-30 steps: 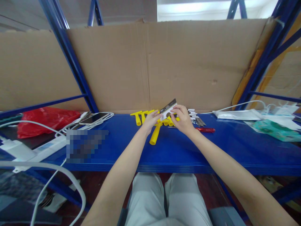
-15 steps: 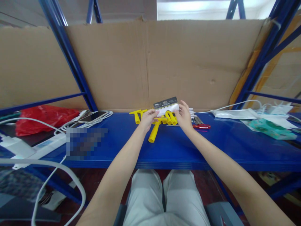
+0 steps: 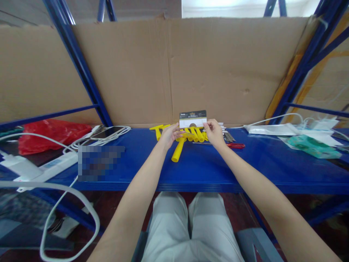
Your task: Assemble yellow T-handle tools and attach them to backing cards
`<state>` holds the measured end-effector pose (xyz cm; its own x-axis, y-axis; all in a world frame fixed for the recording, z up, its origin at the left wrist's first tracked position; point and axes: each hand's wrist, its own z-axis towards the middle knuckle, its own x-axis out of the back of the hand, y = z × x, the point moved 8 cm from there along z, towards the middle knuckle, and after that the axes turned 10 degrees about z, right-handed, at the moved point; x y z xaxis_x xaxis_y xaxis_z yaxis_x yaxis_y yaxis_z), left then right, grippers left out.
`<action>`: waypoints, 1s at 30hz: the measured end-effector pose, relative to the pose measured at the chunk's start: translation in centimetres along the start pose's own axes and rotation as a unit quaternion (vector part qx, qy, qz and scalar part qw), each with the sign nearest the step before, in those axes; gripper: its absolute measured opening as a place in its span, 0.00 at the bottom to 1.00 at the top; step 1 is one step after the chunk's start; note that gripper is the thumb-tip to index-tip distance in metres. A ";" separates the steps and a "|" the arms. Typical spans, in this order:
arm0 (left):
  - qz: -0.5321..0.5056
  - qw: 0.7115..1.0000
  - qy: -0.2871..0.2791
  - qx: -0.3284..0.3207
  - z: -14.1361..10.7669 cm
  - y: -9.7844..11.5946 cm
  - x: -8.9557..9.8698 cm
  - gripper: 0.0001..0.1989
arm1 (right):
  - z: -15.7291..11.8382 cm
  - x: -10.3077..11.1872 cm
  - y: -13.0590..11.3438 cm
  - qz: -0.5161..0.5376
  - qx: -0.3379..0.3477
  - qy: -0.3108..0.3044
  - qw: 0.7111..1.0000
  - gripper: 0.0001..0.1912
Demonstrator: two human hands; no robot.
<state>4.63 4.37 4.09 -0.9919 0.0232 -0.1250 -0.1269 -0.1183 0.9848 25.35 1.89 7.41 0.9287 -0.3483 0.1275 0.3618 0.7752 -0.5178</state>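
A small flat box or card, black above and white below point(image 3: 193, 119), is held up between my two hands over the back of the blue table. My left hand point(image 3: 171, 135) grips its left end, with some fingers spread beneath it. At the lower right corner, my right hand point(image 3: 214, 131) pinches it between thumb and fingers. Several yellow T-shaped pieces lie behind and under the hands, and one yellow piece point(image 3: 178, 150) points toward the front edge. Red-handled tools point(image 3: 236, 146) lie right of my right hand.
The blue table point(image 3: 147, 169) meets a cardboard wall point(image 3: 218, 69). At left are a red plastic bag point(image 3: 51, 135), a phone point(image 3: 107, 133), cables and a white power strip point(image 3: 56, 166). A green packet point(image 3: 313, 146) and a white packet point(image 3: 272, 129) lie at right.
The box or card has turned from tilted to nearly level, showing more of its white part. My right hand's fingers have closed in on its corner.
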 end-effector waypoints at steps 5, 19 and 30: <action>0.361 0.923 0.124 -0.058 0.3 0.7 2.4 0.08 | 0.3 1.3 2.8 0.054 -0.106 0.054 0.991 0.21; 0.428 0.903 -0.017 0.012 0.8 -3.8 -0.2 0.10 | 0.1 0.6 3.2 0.079 -0.134 0.044 0.987 0.19; 0.005 0.990 0.020 0.137 0.2 -2.5 -0.2 0.12 | 0.1 0.8 3.6 0.111 -0.147 0.066 0.981 0.19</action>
<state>5.12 4.86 1.70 -0.9932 -0.0169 -0.1148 -0.1160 0.1548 0.9811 27.40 4.47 5.71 0.9564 -0.2680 -0.1164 0.0949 0.6615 -0.7439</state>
